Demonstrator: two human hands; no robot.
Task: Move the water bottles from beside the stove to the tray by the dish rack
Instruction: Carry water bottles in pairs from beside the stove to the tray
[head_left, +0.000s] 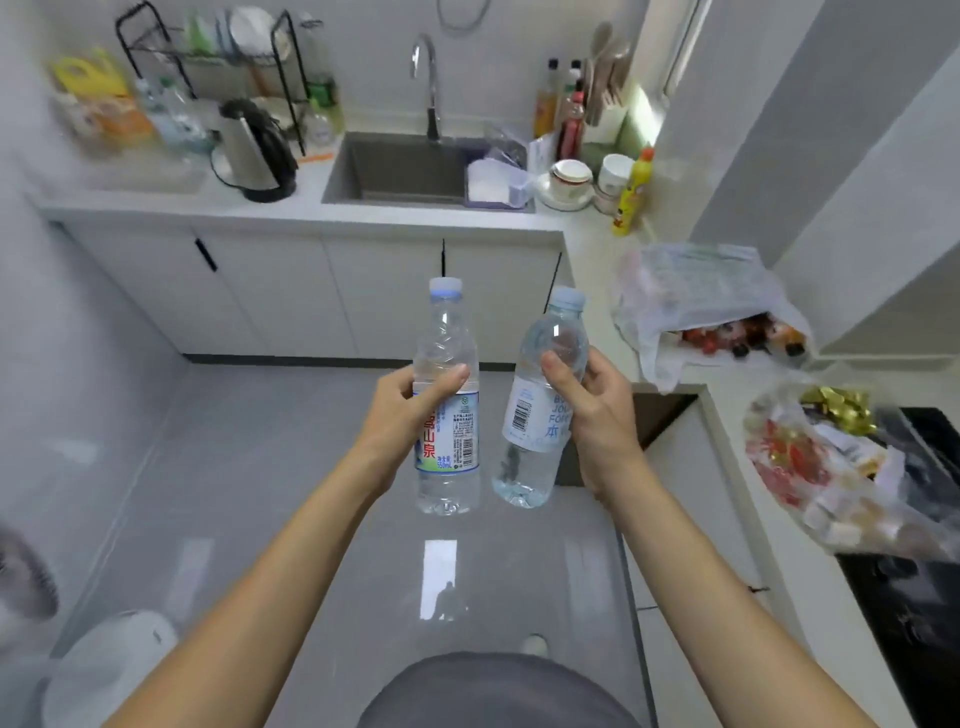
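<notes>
I hold two clear water bottles in the air over the grey floor. My left hand (410, 402) grips the upright bottle with the red-lettered label (448, 457) round its middle. My right hand (592, 410) grips the slightly tilted bottle with the pale blue label (535, 415). Both have light caps on. The black stove (914, 613) lies at the right edge. The clear tray (150, 174) sits on the far-left counter in front of the black dish rack (208, 62), with a few bottles standing at its back.
A steel kettle (254, 150) stands right of the tray, then the sink (415, 166) with its tap. Plastic bags of food (701, 301) lie on the right counter near the stove. A yellow bottle (631, 192) and bowls stand at the counter's corner.
</notes>
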